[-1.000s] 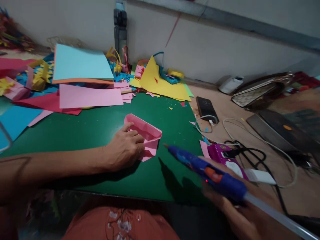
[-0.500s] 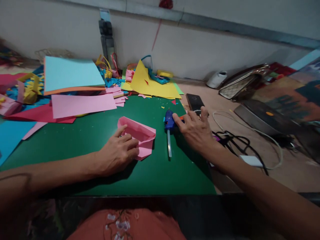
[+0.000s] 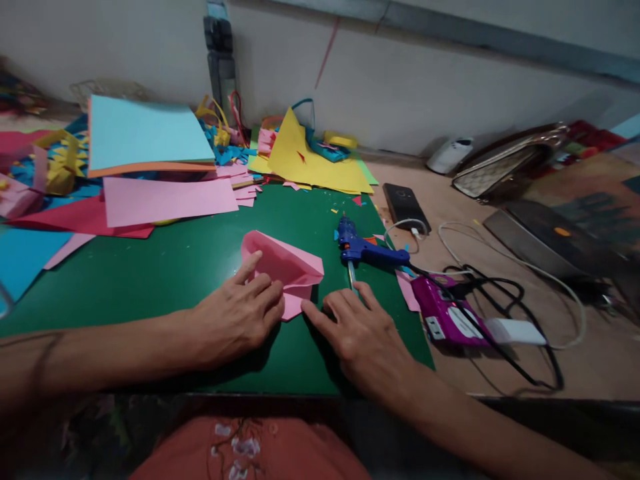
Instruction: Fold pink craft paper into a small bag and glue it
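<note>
A folded piece of pink paper (image 3: 295,267), its upper flap standing up like a pocket, lies on the green board (image 3: 165,280). My left hand (image 3: 253,300) holds its left side down, index finger reaching over the raised flap and the other fingers curled on the paper. At the paper's lower right corner, the thumb tip of my right hand (image 3: 355,330) comes close to or touches the edge; its fingers are apart with nothing in them. Just beyond that hand a blue hot glue gun (image 3: 370,252) lies on its side, a clear glue stick (image 3: 351,272) sticking out toward me.
Right of the board are a purple power box (image 3: 445,313) with cables, a black phone (image 3: 406,205) and a bag (image 3: 510,163). Coloured sheets (image 3: 150,137), a pink strip (image 3: 173,200) and yellow paper (image 3: 310,163) lie at the back and left.
My right hand has left the glue gun and come down toward me and left, to the pink paper's corner. My left hand stays on the paper. The view has shifted slightly.
</note>
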### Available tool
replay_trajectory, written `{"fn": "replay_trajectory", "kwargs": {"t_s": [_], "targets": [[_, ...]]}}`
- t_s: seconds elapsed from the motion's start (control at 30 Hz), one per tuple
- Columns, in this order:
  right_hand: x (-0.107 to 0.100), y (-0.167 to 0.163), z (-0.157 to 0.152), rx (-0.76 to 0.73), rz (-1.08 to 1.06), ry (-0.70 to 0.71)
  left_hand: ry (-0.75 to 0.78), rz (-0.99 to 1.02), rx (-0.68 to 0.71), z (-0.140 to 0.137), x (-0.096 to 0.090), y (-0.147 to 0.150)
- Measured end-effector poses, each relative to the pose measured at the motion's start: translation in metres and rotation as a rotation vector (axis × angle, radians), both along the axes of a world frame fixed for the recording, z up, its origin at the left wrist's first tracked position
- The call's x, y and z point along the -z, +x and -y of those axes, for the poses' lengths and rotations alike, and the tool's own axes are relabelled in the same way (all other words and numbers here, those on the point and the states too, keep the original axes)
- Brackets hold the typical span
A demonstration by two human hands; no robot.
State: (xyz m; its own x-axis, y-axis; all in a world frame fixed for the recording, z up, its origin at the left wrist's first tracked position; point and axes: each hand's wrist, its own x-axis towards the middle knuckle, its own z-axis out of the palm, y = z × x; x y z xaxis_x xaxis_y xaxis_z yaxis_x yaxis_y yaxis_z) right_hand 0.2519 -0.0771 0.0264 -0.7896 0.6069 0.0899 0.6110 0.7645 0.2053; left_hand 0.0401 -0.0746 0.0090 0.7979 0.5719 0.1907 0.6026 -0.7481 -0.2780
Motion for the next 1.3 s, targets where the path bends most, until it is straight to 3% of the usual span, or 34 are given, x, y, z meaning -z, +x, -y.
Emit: {"fn": "replay_trajectory", "kwargs": {"t_s": [0.5, 0.87, 1.3], "targets": [[0.012, -0.008, 0.002, -0.078, -0.109, 0.005, 0.005, -0.079, 0.028, 0.004, -0.005, 0.001], [0.016, -0.005, -0.004, 0.034, -0.089, 0.082, 0.037, -0.031, 0.048, 0.003, 0.002, -0.002], [0.017, -0.009, 0.0, -0.032, -0.153, -0.023, 0.039, -0.001, 0.059, 0.003, 0.003, -0.001]]}}
